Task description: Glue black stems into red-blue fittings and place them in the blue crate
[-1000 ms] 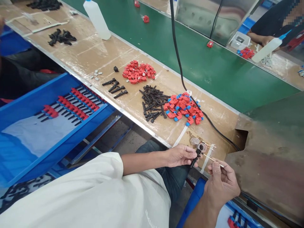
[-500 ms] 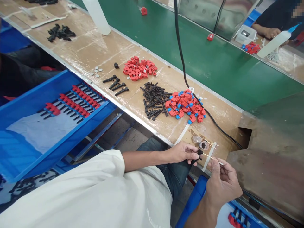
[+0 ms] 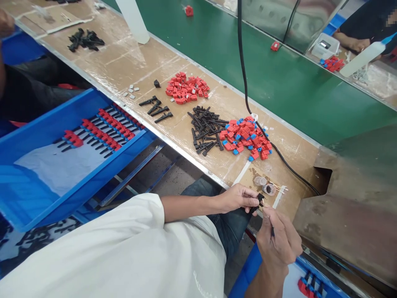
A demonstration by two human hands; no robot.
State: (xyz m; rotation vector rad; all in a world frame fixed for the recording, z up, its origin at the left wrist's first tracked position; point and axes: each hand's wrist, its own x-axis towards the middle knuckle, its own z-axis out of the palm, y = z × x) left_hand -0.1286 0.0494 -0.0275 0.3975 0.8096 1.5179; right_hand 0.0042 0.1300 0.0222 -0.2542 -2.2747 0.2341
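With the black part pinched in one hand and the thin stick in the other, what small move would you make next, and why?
Probably touch the stick's tip to the black part: the left hand holds it up and the right hand has the stick almost against it.

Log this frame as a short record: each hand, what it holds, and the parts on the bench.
left hand: pinches a black part
right hand: holds a thin stick, tip at the black part
bench: red pile, black pile, red-and-blue pile, two small cups
blue tray: rows of red-and-black pieces
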